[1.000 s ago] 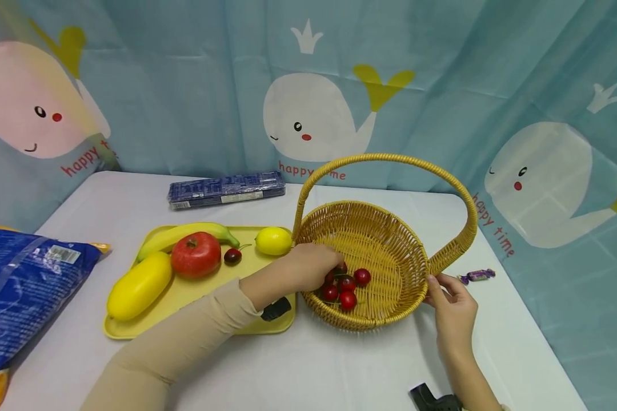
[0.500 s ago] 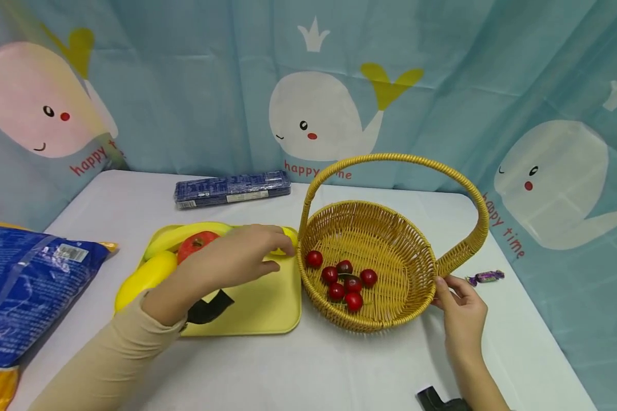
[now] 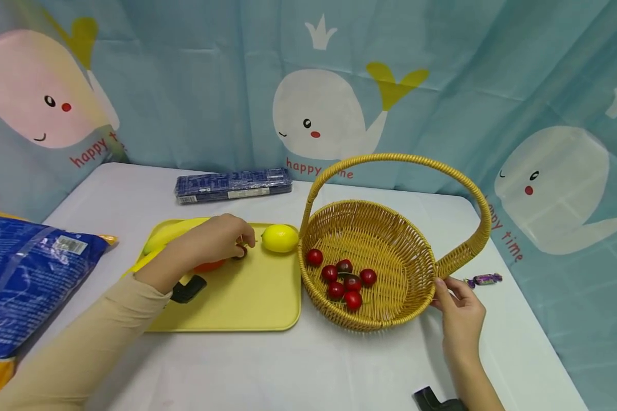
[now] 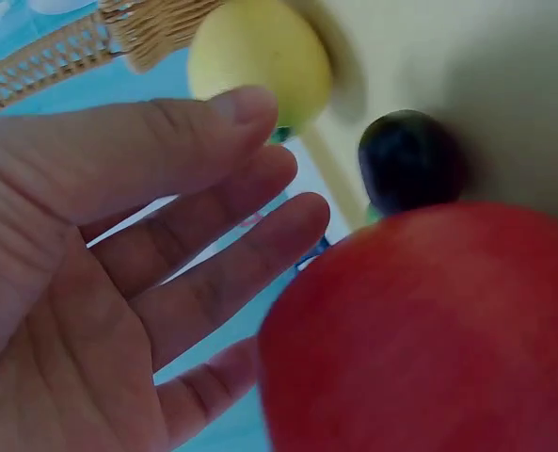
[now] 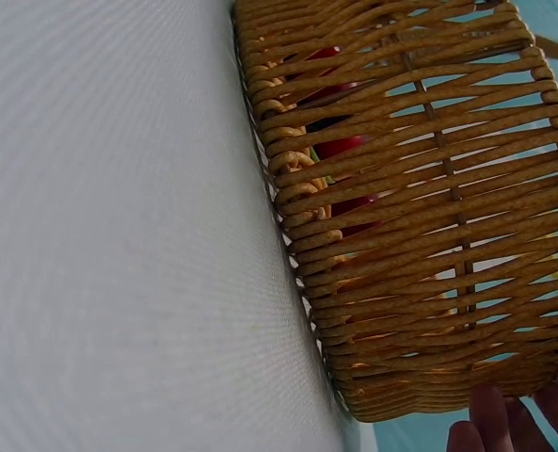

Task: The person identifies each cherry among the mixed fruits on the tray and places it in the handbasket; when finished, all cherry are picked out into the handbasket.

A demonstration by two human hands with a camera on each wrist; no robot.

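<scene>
My left hand (image 3: 213, 242) is over the yellow tray (image 3: 257, 297), its fingers reaching around a dark cherry (image 3: 241, 252). In the left wrist view the thumb and fingers are spread, with the cherry (image 4: 408, 162) apart from them and a red apple (image 4: 429, 330) close below. A lemon (image 3: 280, 238) lies at the tray's back right corner. My right hand (image 3: 463, 314) grips the rim of a yellow wicker basket (image 3: 393, 262) at the foot of its handle. Several red cherries (image 3: 352, 282) lie inside the basket, toward its left side.
A banana (image 3: 172, 231) on the tray is partly covered by my left arm. Behind the tray lies a blue packet (image 3: 233, 185). At far left is a big blue bag (image 3: 31, 279). A purple wrapped candy (image 3: 484, 279) sits right of the basket, before a whale-print curtain (image 3: 200, 103).
My left hand has come out of the basket and moved left to the cherry on the tray. One more cherry shows at the basket's left side. My right hand keeps its grip.
</scene>
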